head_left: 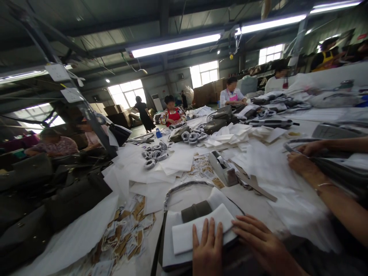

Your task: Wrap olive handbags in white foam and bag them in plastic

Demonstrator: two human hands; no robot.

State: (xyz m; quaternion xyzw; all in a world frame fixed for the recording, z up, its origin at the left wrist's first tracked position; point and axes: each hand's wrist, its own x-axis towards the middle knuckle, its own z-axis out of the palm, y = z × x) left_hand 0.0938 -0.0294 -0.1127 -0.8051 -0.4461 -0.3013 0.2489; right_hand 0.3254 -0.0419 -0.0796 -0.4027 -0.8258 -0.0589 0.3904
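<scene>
A dark grey-green handbag (175,262) lies in front of me, its handle (184,185) wrapped in grey material and arched away from me. On the bag rests a folded white foam sheet (198,226). My left hand (207,243) is flat on this sheet, its fingers stretched out. At the sheet's right edge, my right hand (255,235) lies with fingers extended and slightly apart, touching the sheet and the bag's side. Neither hand is closed around anything. A dark strap-like band (196,211) shows on the bag just beyond the sheet.
Tags with strings (123,234) lie left of the bag. A tape dispenser (222,168) stands beyond it, near grey-brown strips (255,186). Wrapped rings (155,153) and foam sheets (178,161) cover the table. Dark bags (77,203) pile left. A co-worker's hands (303,163) work at right.
</scene>
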